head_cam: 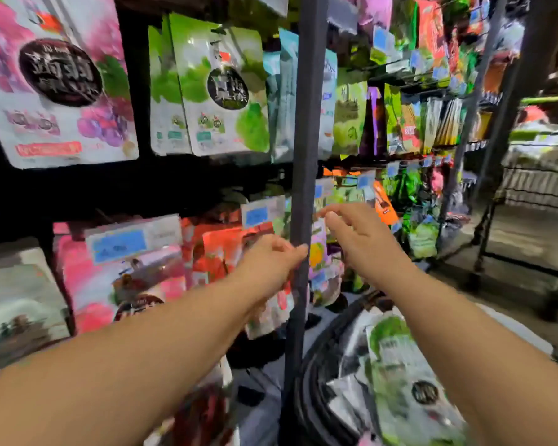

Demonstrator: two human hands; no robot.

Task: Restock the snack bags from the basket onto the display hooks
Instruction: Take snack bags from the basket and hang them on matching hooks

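Beside the post [303,123], right hand [361,239] pinches a snack bag [318,252]. Left hand [268,262] grip: can't tell. Rushed, it could miss the hook.

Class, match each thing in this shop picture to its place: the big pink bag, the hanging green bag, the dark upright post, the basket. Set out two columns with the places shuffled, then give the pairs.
Things
1. big pink bag
2. hanging green bag
3. dark upright post
4. basket

Places
A. bottom right
B. centre, running top to bottom
C. top left
D. upper middle, just left of the post

Pairs: 1-C, 2-D, 3-B, 4-A
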